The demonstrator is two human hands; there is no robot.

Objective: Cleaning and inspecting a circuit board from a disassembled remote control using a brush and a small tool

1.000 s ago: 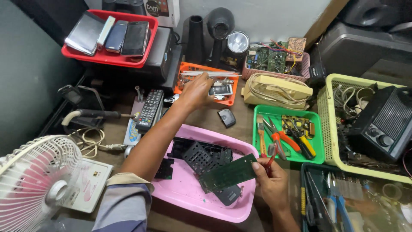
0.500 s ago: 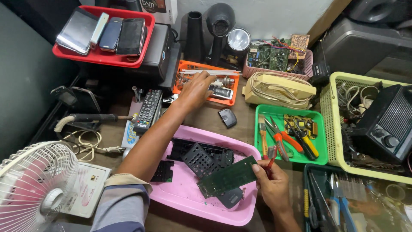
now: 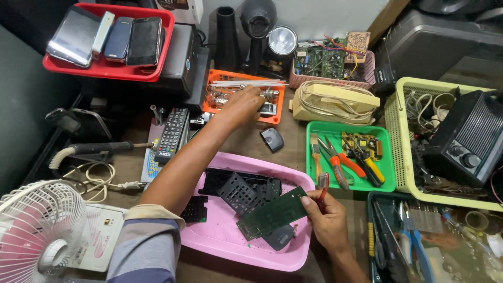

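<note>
Meanwhile, one long green circuit board point(image 3: 272, 214) was pinched in the right hand point(image 3: 326, 219) over the pink plastic tray point(image 3: 230, 246); the left hand point(image 3: 242, 105), fingers curled, was lowered into the orange plastic tray point(image 3: 216, 79) on the bench.

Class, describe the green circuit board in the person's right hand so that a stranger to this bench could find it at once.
Start at the pink tray at the front of the bench. Over its right side the right hand holds a long, narrow green circuit board by one end. Unlike the black perforated plastic parts beneath it, it is flat and green.
</note>
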